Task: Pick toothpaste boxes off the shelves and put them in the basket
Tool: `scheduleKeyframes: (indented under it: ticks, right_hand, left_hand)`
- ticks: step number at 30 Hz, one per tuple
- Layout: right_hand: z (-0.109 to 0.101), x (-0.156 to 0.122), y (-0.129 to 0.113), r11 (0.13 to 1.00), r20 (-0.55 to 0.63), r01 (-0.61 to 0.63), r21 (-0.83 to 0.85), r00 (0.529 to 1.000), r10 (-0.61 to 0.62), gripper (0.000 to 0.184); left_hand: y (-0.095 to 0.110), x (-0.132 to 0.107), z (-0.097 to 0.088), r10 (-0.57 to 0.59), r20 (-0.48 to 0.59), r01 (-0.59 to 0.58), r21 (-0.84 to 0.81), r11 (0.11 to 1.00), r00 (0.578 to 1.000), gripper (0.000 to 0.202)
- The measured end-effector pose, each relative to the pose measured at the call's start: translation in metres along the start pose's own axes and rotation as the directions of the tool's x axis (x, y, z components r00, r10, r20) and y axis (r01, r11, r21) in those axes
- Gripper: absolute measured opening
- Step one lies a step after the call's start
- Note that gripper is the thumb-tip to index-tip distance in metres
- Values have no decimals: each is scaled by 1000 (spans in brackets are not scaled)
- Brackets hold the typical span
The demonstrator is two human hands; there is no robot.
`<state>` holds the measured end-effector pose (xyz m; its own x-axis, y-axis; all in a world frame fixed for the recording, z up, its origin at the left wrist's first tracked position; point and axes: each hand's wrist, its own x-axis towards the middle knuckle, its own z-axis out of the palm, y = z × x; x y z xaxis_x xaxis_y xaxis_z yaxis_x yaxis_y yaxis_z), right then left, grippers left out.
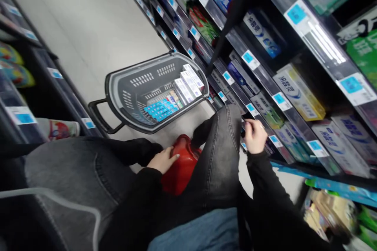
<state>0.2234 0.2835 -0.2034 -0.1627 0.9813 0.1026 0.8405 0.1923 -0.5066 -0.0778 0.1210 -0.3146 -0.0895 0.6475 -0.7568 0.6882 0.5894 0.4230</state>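
Note:
My left hand lies against the red glossy stool between my legs, its thumb stretched across the surface and its other fingers partly out of sight. Beside my knee, close to the lower shelves, my right hand is closed with curled fingers. A small dark thing shows at its fingertips, too blurred to name. On the floor ahead stands a grey shopping basket with a black handle. White boxes stand at its right end, and several blue small boxes lie on its bottom.
Shelves with toothpaste boxes and blue-white price tags line the right side, close to my right arm. Another shelf runs along the left. Colourful packages lie low at the right. A grey cable crosses my left leg.

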Motion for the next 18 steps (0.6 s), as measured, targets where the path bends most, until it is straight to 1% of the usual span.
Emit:
scheduleKeyframes:
  ticks: [1, 2, 3, 4, 5, 6, 7, 8, 9, 11, 12, 13, 14, 16, 17, 18]
  right_hand:
    - [-9, -21, 34, 986, -42, -166, -18, 985, 165, 40]
    - [-14, -43, 69, 940, -43, -338, -47, 941, 336, 39]
    - [-16, -64, 102, 878, 12, -465, -119, 883, 469, 38]
    - [-15, -83, 132, 804, 76, -562, -193, 809, 583, 41]
    - [-12, -99, 159, 734, 120, -624, -269, 734, 668, 48]
    - [-8, -110, 182, 680, 142, -649, -340, 680, 720, 55]
    - [-4, -117, 202, 651, 146, -652, -389, 654, 742, 62]
    - [0, -118, 219, 642, 141, -638, -426, 654, 743, 67]
    - [3, -114, 233, 645, 126, -613, -456, 673, 729, 71]
    - [7, -93, 258, 651, 94, -557, -516, 718, 689, 76]
    - [8, -78, 268, 640, 94, -535, -552, 723, 685, 77]
    - [9, -62, 277, 624, 112, -519, -584, 710, 696, 76]
    - [11, -46, 285, 609, 146, -510, -608, 682, 717, 71]
    - [13, -20, 297, 607, 228, -498, -620, 626, 746, 57]
    - [14, -10, 301, 620, 259, -490, -612, 617, 743, 51]
    - [15, -4, 303, 639, 278, -479, -601, 625, 730, 47]
  left_hand:
    - [0, 0, 0, -6, 6, 6, 7, 1000, 1000, 66]
    - [0, 0, -1, -20, 18, 19, 20, 1000, 1000, 67]
    - [0, -1, -3, -38, 33, 36, 38, 999, 999, 68]
    - [1, -2, -4, -55, 46, 52, 58, 997, 997, 68]
    - [3, -3, -6, -68, 53, 64, 78, 995, 996, 69]
    - [4, -3, -8, -78, 59, 72, 98, 993, 995, 69]
    - [5, -4, -9, -86, 60, 79, 115, 990, 995, 70]
    - [6, -4, -11, -92, 59, 84, 130, 988, 994, 70]
    - [8, -5, -12, -99, 56, 91, 142, 986, 993, 70]
    - [10, -6, -13, -117, 44, 109, 159, 981, 992, 69]
    - [12, -6, -13, -128, 36, 121, 167, 979, 991, 69]
    - [13, -7, -13, -142, 32, 134, 177, 975, 989, 69]
    - [14, -8, -13, -160, 33, 151, 189, 970, 987, 70]
    - [16, -8, -12, -191, 44, 178, 210, 961, 981, 72]
    - [16, -9, -12, -199, 52, 184, 213, 959, 979, 73]
    - [16, -9, -11, -203, 56, 187, 211, 959, 978, 73]
